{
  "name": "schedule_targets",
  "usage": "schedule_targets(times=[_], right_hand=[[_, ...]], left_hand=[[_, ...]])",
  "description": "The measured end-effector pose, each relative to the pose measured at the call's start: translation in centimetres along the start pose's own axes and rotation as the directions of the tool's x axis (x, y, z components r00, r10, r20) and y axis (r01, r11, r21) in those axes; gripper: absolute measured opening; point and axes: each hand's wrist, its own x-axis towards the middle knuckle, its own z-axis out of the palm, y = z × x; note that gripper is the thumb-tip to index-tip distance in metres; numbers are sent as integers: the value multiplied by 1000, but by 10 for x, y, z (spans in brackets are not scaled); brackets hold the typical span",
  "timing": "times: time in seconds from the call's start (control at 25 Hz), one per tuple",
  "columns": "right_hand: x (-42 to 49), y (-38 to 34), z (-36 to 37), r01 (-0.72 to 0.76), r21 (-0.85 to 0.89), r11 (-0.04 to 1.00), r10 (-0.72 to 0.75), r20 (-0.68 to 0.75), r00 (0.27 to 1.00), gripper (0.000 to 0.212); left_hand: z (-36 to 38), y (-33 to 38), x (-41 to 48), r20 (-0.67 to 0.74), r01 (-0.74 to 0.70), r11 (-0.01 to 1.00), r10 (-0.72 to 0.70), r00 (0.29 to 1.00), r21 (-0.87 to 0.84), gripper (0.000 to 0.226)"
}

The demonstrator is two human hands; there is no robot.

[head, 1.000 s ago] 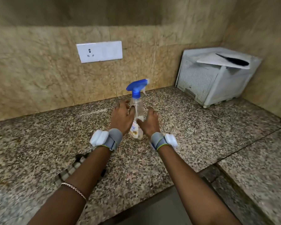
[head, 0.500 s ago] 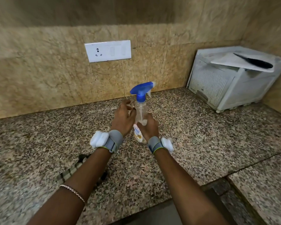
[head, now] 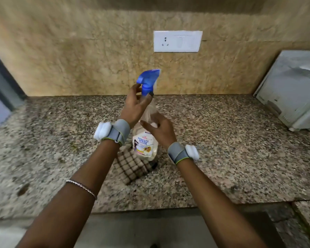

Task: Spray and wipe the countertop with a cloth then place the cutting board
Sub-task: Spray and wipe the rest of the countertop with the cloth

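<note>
Lifted off the desk point(head: 222, 140), the spray bottle point(head: 145, 142) hangs from the left hand point(head: 135, 106) gripping its neck, right hand point(head: 162, 131) spread loosely against it; aim it downward before squeezing.

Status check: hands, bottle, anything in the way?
Left hand grips spray bottle at neck; right hand touches its body. Cloth on countertop beneath bottle; nothing else close.

Speckled granite countertop point(head: 231, 158), checked cloth point(head: 132, 167) on it, white appliance point(head: 293, 97) at right
</note>
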Motion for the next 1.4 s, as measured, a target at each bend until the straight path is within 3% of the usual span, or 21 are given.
schedule_targets(times=[0.16, 0.32, 0.44, 0.48, 0.52, 0.6, 0.68, 0.84, 0.96, 1.2, 1.4], right_hand=[[-35, -36, 86, -32, 129, 991, -5, 274, 962, 28], [-70, -59, 155, -67, 171, 983, -24, 483, 875, 21], [-100, -64, 195, -295, 223, 929, 122, 570, 813, 32], [-111, -62, 211, -348, 226, 910, 179, 543, 820, 36], [-118, -54, 220, -308, 171, 936, 196, 473, 859, 39], [-125, -27, 238, -72, -162, 984, 127, 358, 925, 36], [-135, -6, 253, 53, -466, 883, 144, 377, 915, 39], [-155, 20, 275, 178, -730, 660, 199, 399, 895, 59], [-158, 25, 277, 228, -785, 576, 201, 406, 891, 63], [-158, 19, 283, 178, -799, 574, 213, 356, 910, 61], [-153, 8, 314, 199, -779, 595, 174, 367, 914, 66]], left_hand=[[-101, -9, -52, -106, -12, 989, -4, 994, -146, 40], [-168, -32, -102, -181, 48, 985, -78, 980, -169, 20], [-208, -57, -141, -348, 96, 969, -172, 922, -227, 17], [-223, -70, -158, -390, 133, 961, -222, 894, -243, 19], [-231, -85, -170, -411, 165, 950, -266, 872, -265, 20], [-235, -113, -196, -392, 246, 929, -343, 854, -278, 33], [-227, -138, -220, -394, 335, 913, -403, 826, -232, 46], [-211, -156, -262, -478, 475, 846, -530, 701, -243, 26], [-209, -170, -279, -528, 549, 797, -588, 612, -251, 26], [-222, -172, -281, -593, 584, 749, -634, 497, -311, 32], [-239, -180, -282, -606, 550, 760, -629, 487, -347, 34]])
